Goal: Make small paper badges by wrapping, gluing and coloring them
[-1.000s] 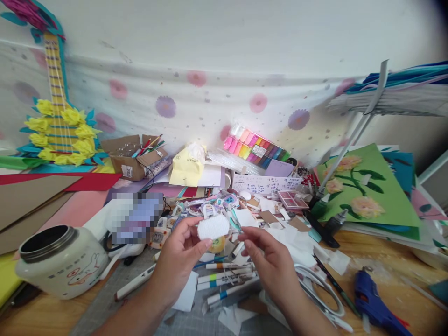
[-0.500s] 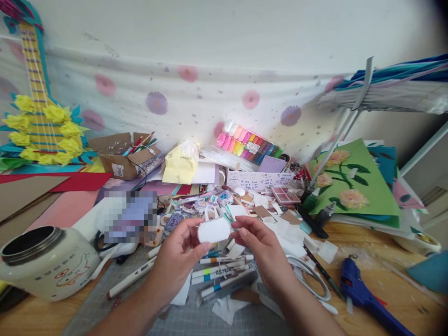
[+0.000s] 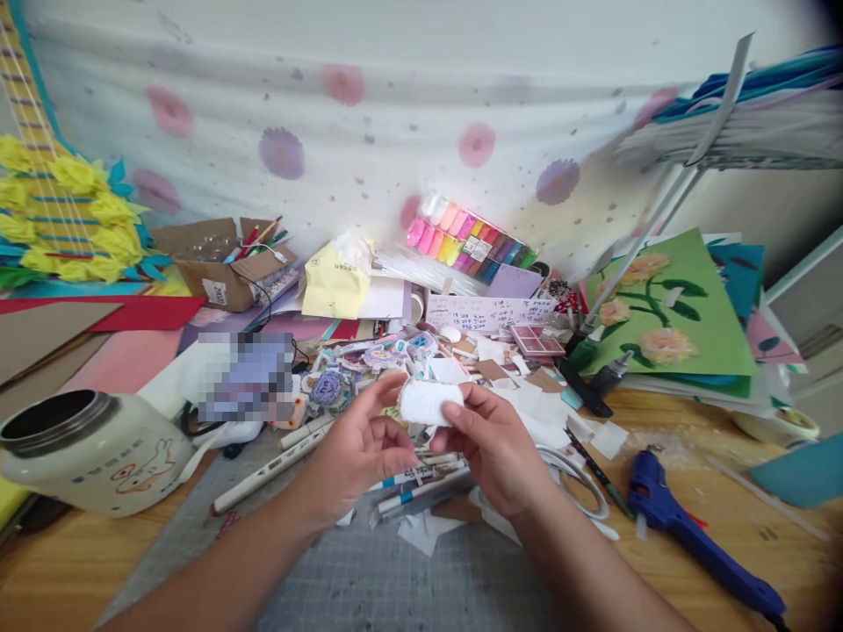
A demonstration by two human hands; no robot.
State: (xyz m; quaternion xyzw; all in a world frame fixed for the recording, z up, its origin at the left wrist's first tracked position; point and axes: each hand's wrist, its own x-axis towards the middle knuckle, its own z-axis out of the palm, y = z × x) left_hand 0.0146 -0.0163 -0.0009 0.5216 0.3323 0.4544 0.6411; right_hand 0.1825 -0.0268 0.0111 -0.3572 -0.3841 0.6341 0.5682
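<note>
A small white oval piece with a ribbed, padded-looking surface (image 3: 431,404) is up in the air over the cluttered mat. My right hand (image 3: 493,439) pinches its right end, thumb on the front face and fingers behind. On the other side, my left hand (image 3: 369,439) is open, thumb and index finger spread apart. Its index fingertip is close to the piece's upper left edge; whether it touches I cannot tell. Beneath the hands lie several markers (image 3: 421,500) and white paper scraps (image 3: 428,529) on the grey cutting mat (image 3: 369,579).
A blue glue gun (image 3: 685,527) lies at right, near white-handled scissors (image 3: 586,491). At left stands a cream jar (image 3: 98,456). Behind are small purple craft pieces (image 3: 329,389), a cardboard box (image 3: 230,276), a coloured clay set (image 3: 471,241) and a green flower card (image 3: 672,316).
The white piece has shifted right and slightly up. My right hand has taken hold of it, and my left thumb has come off it. The camera view has tilted slightly.
</note>
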